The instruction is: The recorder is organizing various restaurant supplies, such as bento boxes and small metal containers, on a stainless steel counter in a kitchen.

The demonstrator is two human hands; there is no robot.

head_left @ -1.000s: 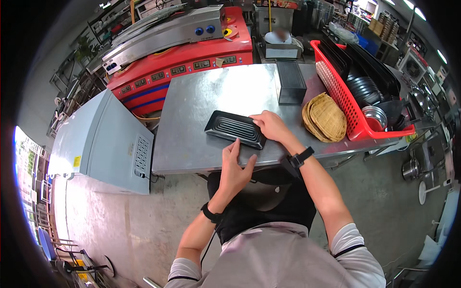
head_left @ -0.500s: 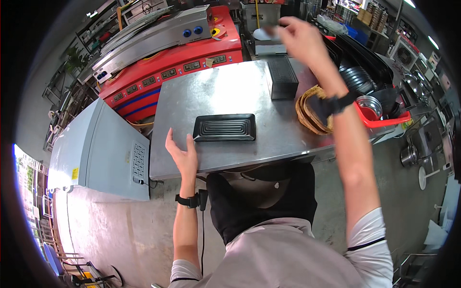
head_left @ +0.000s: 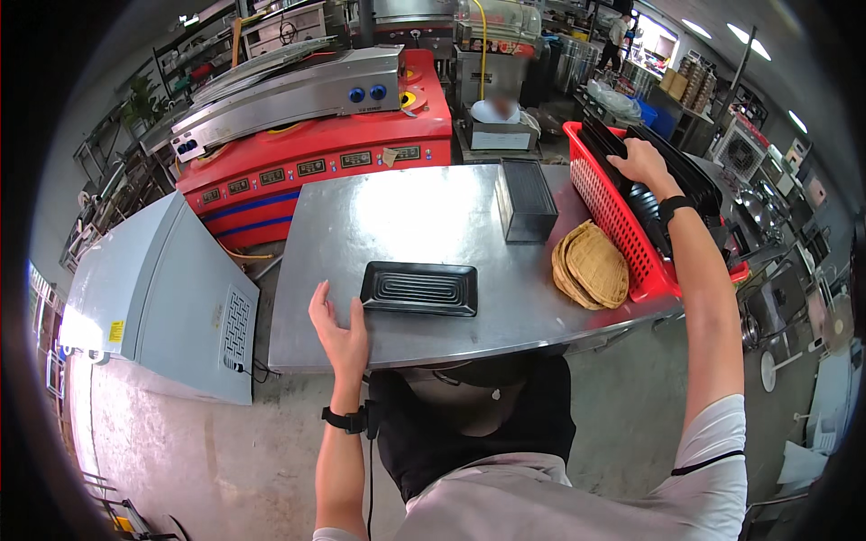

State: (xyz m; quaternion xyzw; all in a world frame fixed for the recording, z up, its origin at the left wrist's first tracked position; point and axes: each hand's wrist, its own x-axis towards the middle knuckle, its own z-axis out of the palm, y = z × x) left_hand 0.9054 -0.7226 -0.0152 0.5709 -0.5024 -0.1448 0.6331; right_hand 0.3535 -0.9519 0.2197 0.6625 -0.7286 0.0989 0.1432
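A black rectangular plate (head_left: 420,288) with ridged rings lies flat on the steel table (head_left: 316,243). Beside its left end is my left hand (head_left: 341,338), fingers apart and holding nothing, the thumb close to the plate's edge. My right hand (head_left: 648,169) reaches into a red plastic basket (head_left: 613,221) at the right. Its fingers close around the edge of a black tray (head_left: 606,151) standing among other dark dishes; the fingertips are partly hidden. A stack of black rectangular dishes (head_left: 527,203) stands on the table, left of the basket.
Round woven mats (head_left: 592,266) lie piled against the basket near the table's front right. A red stove unit (head_left: 316,149) with a steel griddle (head_left: 298,95) stands beyond the table. At the left is a white chest appliance (head_left: 162,298). Another person (head_left: 615,41) stands far back.
My right hand has come down and right, from above the table's far side into the red basket. The view has tilted up; my left hand stays beside the plate.
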